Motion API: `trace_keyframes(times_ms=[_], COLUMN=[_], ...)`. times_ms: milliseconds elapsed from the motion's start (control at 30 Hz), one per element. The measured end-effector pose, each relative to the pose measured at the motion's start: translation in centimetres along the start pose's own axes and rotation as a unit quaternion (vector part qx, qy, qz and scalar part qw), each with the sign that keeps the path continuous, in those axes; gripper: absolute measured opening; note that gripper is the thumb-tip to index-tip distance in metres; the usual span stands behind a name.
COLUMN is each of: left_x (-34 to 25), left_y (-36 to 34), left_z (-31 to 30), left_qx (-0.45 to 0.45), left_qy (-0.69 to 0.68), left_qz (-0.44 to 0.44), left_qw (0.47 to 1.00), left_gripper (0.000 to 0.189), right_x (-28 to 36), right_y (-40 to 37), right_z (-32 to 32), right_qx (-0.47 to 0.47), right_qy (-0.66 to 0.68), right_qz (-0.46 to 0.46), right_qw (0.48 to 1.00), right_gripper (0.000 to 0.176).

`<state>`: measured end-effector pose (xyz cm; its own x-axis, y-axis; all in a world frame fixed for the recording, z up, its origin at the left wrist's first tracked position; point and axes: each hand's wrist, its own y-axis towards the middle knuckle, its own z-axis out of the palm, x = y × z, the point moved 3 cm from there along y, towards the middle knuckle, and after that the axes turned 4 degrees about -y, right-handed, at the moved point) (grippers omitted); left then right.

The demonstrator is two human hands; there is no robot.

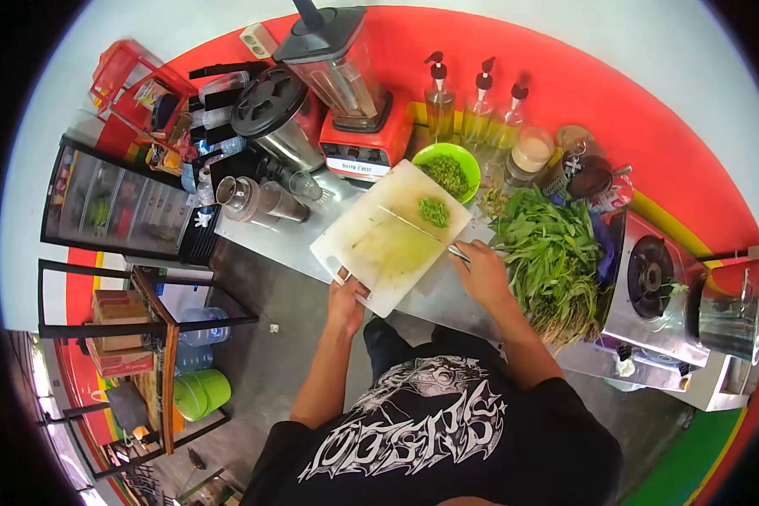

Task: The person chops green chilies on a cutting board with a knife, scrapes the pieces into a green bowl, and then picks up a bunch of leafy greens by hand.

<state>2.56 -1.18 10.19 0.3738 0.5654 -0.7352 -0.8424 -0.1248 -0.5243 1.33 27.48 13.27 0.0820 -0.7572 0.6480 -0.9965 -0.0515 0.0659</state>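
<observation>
My left hand [347, 297] grips the lower left end of a white cutting board [350, 240], near its handle hole. The board is held at a slant, its far end beside a green bowl [472, 169] of chopped greens. My right hand [483, 271] is closed round the handle of a knife [413, 225], whose blade lies across the board. A small heap of chopped greens [433, 212] rests on the board beyond the blade, close to the bowl. Green stains mark the board's middle. To the right of my right hand lies a large pile of leafy stems [548, 253].
A red blender [363, 145] and a lidded steel container [278, 118] stand at the back left. Pump bottles [478, 114] line the wall. On the right is a gas stove [654, 278] with a pot. Glasses and a shaker [236, 196] stand left of the board.
</observation>
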Motion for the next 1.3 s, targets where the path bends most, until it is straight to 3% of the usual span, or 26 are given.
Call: trace_keyframes(times_ms=[33, 200, 667, 733, 867, 1033, 1200, 1300], left_x=[-0.1, 0.8, 0.7, 0.9, 0.9, 1.3, 1.4, 1.3], left_y=[-0.1, 0.3, -0.8, -0.7, -0.6, -0.5, -0.5, -0.8], left_z=[-0.1, -1.2, 0.7, 0.6, 0.6, 1.3, 1.5, 1.8], left_qx=[0.019, 0.041, 0.002, 0.005, 0.004, 0.011, 0.027, 0.021], left_qy=[0.005, -0.018, -0.029, -0.024, -0.01, -0.001, 0.0, 0.017], left_qz=[-0.006, -0.021, -0.012, -0.012, -0.003, -0.004, -0.008, -0.009], left_qw=[1.0, 0.999, 1.0, 1.0, 1.0, 1.0, 1.0, 1.0], left_gripper=[0.056, 0.058, 0.038, 0.039, 0.038, 0.039, 0.041, 0.04], right_x=[-0.4, -1.6, -7.2, -7.5, -10.4, -10.0, -9.2, -5.8], right_y=[-0.1, -0.5, 5.7, 7.1, 9.8, 11.0, 9.6, 7.1], right_z=[-0.3, -2.1, -2.1, -2.3, -0.9, -1.1, -1.0, -2.4], right_qx=[-0.001, 0.014, 0.041, 0.052, 0.014, 0.015, -0.064, -0.023], right_qy=[-0.002, -0.006, -0.007, -0.038, -0.017, -0.033, 0.015, 0.009], right_qz=[-0.009, -0.059, -0.122, -0.081, -0.103, -0.058, -0.086, -0.05], right_qw=[1.0, 0.998, 0.992, 0.995, 0.994, 0.998, 0.994, 0.998], right_gripper=[0.026, 0.029, 0.03, 0.03, 0.031, 0.031, 0.03, 0.03])
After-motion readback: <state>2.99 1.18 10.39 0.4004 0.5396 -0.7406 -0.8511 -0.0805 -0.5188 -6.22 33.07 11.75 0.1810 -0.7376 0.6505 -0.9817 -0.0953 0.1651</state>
